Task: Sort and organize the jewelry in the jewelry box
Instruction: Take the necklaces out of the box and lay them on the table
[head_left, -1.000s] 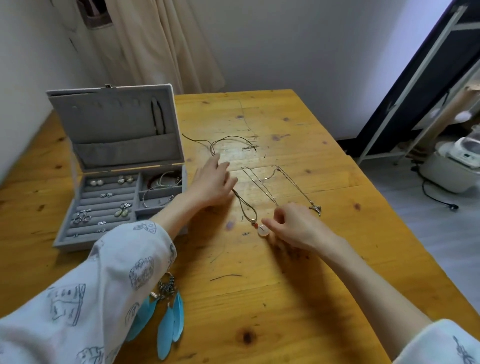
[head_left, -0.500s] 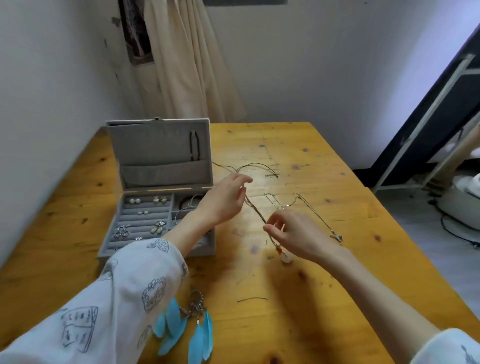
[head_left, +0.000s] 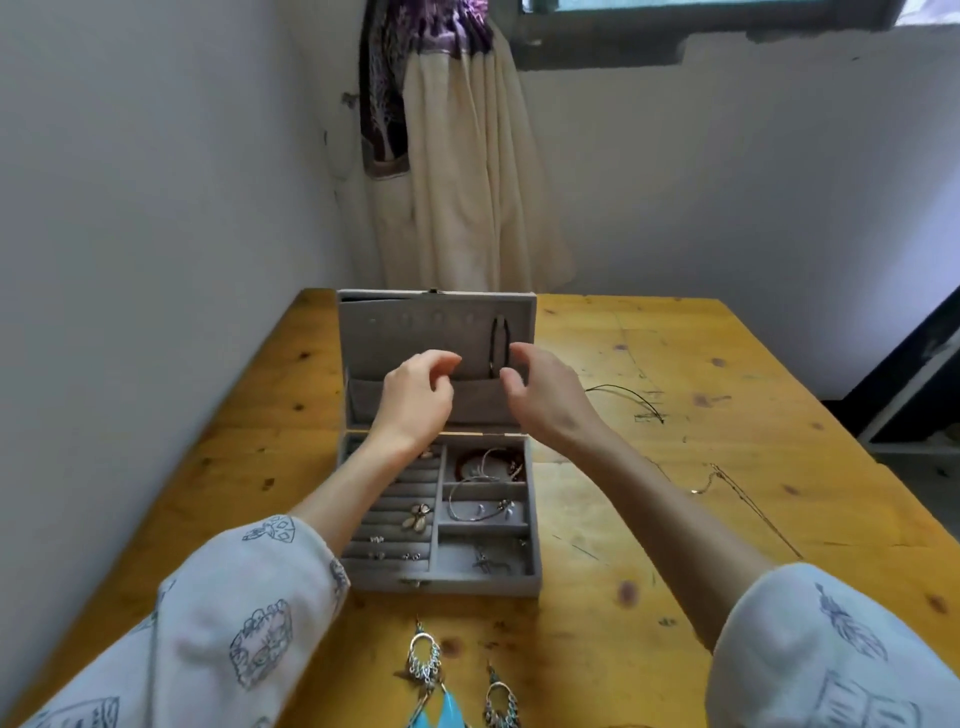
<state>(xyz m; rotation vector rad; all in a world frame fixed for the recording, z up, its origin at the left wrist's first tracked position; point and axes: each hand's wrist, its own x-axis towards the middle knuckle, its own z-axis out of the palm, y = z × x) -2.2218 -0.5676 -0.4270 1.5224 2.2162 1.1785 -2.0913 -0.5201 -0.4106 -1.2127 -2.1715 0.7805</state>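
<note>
Both hands raised at open lid, fingers loosely curled; whether either grip pinches a chain cannot be told.
Left hand (head_left: 415, 395), right hand (head_left: 545, 395) before jewelry box (head_left: 439, 584) on surface (head_left: 675, 597); risk: fine chain snagging hanging black cord (head_left: 497, 345).

feather earrings (head_left: 441, 691) cut off below, hands' hold unclear

One jewelry box (head_left: 441, 584); two feather earrings (head_left: 427, 670) at 6 o'clock; one black cord (head_left: 631, 395) and one chain necklace (head_left: 727, 480) at 3 o'clock; two hands (head_left: 415, 395).
</note>
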